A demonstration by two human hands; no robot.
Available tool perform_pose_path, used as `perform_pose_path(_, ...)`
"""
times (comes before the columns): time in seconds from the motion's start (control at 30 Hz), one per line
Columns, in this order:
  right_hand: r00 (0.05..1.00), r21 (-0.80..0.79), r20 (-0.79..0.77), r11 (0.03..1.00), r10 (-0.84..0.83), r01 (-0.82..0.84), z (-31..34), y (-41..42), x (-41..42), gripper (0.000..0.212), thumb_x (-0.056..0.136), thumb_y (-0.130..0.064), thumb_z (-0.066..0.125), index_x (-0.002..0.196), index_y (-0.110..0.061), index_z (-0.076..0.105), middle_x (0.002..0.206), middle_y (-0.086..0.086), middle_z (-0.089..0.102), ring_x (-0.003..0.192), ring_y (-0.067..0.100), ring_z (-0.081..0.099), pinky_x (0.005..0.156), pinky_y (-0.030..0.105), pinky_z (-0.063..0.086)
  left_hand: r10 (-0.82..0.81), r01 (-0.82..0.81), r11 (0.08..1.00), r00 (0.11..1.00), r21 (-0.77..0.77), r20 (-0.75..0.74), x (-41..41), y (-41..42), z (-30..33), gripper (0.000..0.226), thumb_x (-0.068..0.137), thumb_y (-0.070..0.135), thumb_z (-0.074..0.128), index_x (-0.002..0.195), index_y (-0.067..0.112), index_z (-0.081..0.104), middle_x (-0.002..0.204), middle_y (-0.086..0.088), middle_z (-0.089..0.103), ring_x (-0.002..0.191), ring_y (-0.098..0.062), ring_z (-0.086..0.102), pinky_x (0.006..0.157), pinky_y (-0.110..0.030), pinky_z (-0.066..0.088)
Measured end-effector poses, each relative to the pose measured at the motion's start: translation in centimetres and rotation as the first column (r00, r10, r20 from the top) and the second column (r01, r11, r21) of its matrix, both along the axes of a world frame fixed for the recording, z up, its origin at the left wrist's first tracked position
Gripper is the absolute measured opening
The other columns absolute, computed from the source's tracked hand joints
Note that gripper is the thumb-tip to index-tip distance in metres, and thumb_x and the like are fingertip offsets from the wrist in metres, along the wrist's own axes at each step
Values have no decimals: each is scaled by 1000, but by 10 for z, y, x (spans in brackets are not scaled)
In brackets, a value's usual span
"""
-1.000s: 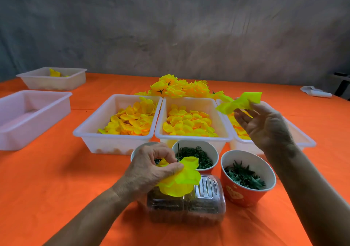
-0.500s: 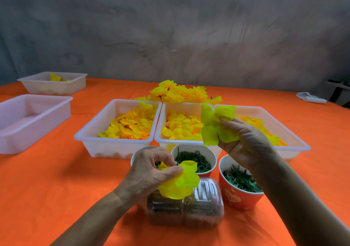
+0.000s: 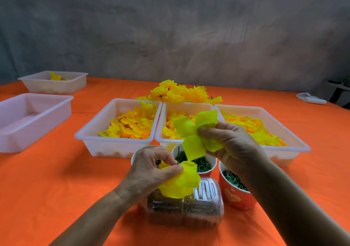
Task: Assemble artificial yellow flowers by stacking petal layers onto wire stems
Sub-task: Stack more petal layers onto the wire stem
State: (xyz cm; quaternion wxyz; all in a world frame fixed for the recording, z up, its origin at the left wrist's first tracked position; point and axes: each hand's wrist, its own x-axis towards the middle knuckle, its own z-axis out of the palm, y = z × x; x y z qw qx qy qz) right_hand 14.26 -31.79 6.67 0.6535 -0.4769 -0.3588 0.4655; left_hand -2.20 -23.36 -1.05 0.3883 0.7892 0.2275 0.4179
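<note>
From the head camera, the left hand (image 3: 151, 172) pinches a half-built flower (image 3: 181, 183), thumb and fingers closed on its yellow petals, with a thin dark wire stem (image 3: 178, 156) poking up just above the pinch. The right hand (image 3: 233, 145) is up and to the right of it, fingers curled on a loose petal layer (image 3: 195, 132) whose lower lobe hangs down to just above the stem tip; whether they touch is hard to tell.

Directly below the left hand's grip lies a clear plastic box (image 3: 200, 208) holding something dark. Just behind the grip stand two white cups, the nearer one (image 3: 203, 165) full of small green rings, and under the right wrist an orange cup (image 3: 233, 194) of green pieces.

Beyond both hands sit three white trays (image 3: 113, 143) side by side, each holding yellow petals, and behind those a heap of finished flowers (image 3: 180, 94). Far off to the left of the left hand are two more trays (image 3: 37, 121) on the orange tablecloth (image 3: 56, 189).
</note>
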Motion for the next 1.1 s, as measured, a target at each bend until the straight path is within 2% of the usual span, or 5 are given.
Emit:
perform_pose_path(0.3,995,-20,40,995,95,-94,3,3,-11,31,54,-3,69,85,-6,70,82,9,74,71,21,71,67,34,58,17,-18,998,1000,-60,-10,0,-2,0,29,58,50,72,62,21,68,72,-2,66,75,-30,62,72,-51,51)
perform_pose_path(0.4,990,-81,102,993,93,-85,3,5,-16,31,50,-7,72,82,-9,72,84,10,74,72,23,70,71,38,57,-10,7,991,1000,-134,-18,0,-3,1,37,58,49,73,76,17,72,74,-2,70,74,-31,65,72,-53,54)
perform_pose_path(0.67,989,-144,83,984,119,-106,-1,8,-27,37,51,-3,71,88,0,70,86,16,73,71,26,70,65,33,59,-7,4,994,1000,-114,-22,-1,-6,3,31,62,41,76,79,15,72,79,-4,73,74,-17,68,70,-49,54)
perform_pose_path(0.87,985,-209,119,973,129,-102,0,6,-29,42,52,-6,71,93,1,69,97,20,71,78,29,69,68,35,58,-25,25,986,1000,-165,-1,-3,-8,4,49,58,45,76,90,7,73,86,-9,74,81,-27,70,73,-54,54)
perform_pose_path(1.1,990,-233,66,967,126,-107,3,7,-28,28,75,10,62,103,6,64,108,25,66,91,36,65,78,42,55,-20,23,986,1000,-163,19,-2,-8,4,38,58,48,73,87,24,72,84,-6,74,80,-28,70,73,-54,54)
